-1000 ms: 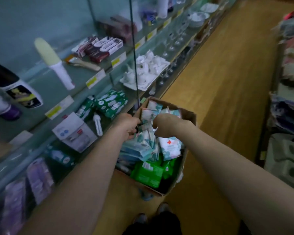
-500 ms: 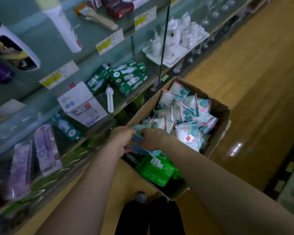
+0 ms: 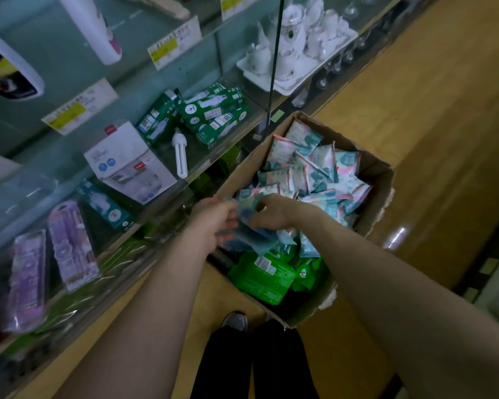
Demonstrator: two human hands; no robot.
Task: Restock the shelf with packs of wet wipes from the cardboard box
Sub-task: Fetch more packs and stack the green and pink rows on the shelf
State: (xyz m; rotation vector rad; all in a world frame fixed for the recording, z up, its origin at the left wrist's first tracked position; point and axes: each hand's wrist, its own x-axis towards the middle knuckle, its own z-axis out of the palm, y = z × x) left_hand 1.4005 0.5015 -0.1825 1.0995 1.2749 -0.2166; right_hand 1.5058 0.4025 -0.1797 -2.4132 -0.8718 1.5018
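An open cardboard box (image 3: 379,180) stands on the wooden floor beside the glass shelves. It holds several teal-and-pink wet wipe packs (image 3: 308,165) at the far end and green packs (image 3: 264,279) at the near end. My left hand (image 3: 213,223) and my right hand (image 3: 274,211) meet over the box's left side. Both grip a bundle of teal wet wipe packs (image 3: 251,236) that hangs between and below them. How many packs are in the bundle is hidden by my fingers.
The glass shelf (image 3: 202,165) to the left carries green bulb boxes (image 3: 211,110), a loose white bulb (image 3: 180,155) and a white carton (image 3: 130,162). A white tea set (image 3: 294,47) sits further along. Purple blister packs (image 3: 52,263) lie on the lower shelf. My feet (image 3: 236,321) stand beside the box.
My view has tilted down and closer to the box. Both hands have drawn back from the middle of the box to its left side, still holding the teal packs.
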